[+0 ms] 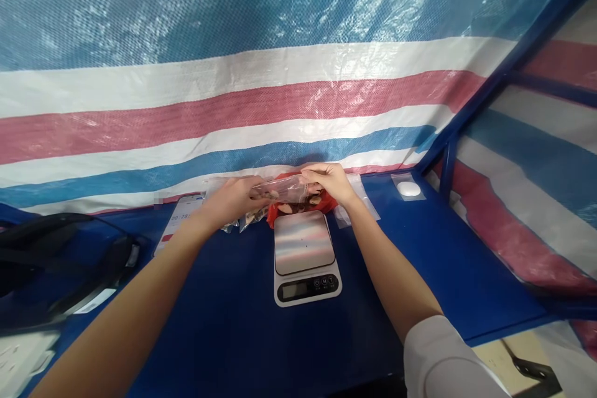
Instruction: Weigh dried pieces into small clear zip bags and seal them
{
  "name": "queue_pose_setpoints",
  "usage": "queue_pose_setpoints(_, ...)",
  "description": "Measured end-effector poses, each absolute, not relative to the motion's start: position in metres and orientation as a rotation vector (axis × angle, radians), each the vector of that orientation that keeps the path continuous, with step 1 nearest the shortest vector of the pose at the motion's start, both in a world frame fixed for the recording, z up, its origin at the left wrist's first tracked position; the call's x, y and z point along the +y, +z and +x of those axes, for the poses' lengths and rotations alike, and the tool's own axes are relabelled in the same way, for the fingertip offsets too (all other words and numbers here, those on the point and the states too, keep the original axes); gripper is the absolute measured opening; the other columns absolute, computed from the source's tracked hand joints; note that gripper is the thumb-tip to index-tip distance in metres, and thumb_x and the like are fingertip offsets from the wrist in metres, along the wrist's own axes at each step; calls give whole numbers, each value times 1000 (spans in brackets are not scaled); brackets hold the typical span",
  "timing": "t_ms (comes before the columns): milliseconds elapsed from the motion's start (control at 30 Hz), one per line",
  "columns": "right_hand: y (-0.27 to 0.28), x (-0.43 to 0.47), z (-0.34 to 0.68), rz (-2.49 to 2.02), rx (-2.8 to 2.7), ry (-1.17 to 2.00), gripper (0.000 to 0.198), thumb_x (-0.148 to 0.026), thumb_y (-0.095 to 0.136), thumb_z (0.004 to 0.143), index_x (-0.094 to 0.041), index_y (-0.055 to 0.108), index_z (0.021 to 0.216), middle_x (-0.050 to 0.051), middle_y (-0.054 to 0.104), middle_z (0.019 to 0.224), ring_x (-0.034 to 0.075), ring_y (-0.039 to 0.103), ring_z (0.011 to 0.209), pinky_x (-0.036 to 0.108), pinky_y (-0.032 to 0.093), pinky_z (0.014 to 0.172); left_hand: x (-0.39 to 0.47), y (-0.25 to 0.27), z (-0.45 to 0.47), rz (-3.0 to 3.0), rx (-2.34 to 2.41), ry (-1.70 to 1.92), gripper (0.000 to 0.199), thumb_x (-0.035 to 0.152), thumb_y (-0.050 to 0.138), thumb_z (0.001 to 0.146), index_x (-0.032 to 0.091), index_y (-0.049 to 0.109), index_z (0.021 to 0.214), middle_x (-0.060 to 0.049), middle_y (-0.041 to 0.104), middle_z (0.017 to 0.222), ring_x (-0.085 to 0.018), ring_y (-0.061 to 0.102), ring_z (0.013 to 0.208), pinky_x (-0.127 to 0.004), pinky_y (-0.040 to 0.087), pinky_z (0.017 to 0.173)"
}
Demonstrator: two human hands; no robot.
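Both my hands hold a clear plastic bag (285,188) stretched sideways between them, with some brownish pieces inside near its left end. My left hand (237,200) is closed on the left end. My right hand (329,180) pinches the right end. Below and behind the bag lies a red bag (328,204), opened out, with pale and brown dried pieces (285,208) in it. In front of it a white kitchen scale (304,249) lies flat, its steel plate bare. Small clear bags (252,217) with pieces in them lie beside my left hand.
A phone (181,216) showing a timer lies at left. Black headgear (84,261) and a white power strip (25,357) sit at the left edge. Flat clear bags (368,202) and a white oval object (409,188) lie right. Striped sheeting (280,99) hangs behind the blue table (224,323).
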State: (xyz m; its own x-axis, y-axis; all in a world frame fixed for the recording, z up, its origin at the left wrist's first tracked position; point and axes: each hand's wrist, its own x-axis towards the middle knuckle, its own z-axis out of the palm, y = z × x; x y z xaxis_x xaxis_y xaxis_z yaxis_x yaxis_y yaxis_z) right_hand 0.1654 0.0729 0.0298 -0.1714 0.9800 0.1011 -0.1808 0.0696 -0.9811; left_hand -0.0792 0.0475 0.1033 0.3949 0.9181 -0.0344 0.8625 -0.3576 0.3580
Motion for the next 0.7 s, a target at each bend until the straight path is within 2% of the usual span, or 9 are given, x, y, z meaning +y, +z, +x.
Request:
queue_pose_setpoints(167,27,79,165,-944,-1125,1408,35,-45,87,62,-19,78,84,3,77,81,19,73,81,27,60,65,57,98,-88,2052,1578,480,55,67,70,70,23,66,101,1,71,72,-19,64,64,-27,46,57)
queue_pose_setpoints(267,27,80,166,-938,-1123,1417,34,-44,86,64,-19,78,84,3,76,80,18,72,77,25,59,62,64,93,-89,1973,1608,632,59,66,74,67,23,65,105,4,66,65,-18,61,60,-25,46,54)
queue_pose_setpoints(400,25,81,170,-930,-1173,1407,31,-46,82,68,-17,77,78,3,75,79,15,67,68,25,57,61,75,92,-84,2068,1631,655,55,62,75,69,23,67,106,3,64,65,-17,59,58,-25,43,52)
queue_pose_setpoints(533,20,84,173,-986,-1141,1381,25,-41,81,68,-17,76,74,3,73,75,13,62,64,26,57,61,83,97,-77,2101,1630,619,56,58,76,69,24,67,112,5,57,59,-16,55,53,-25,39,49)
queue_pose_setpoints(700,17,86,179,-1094,-1177,1316,19,-35,76,71,-17,77,76,2,71,70,14,62,63,28,55,62,93,97,-74,2000,1517,671,54,58,81,65,21,68,103,1,67,72,-17,63,64,-26,48,56)
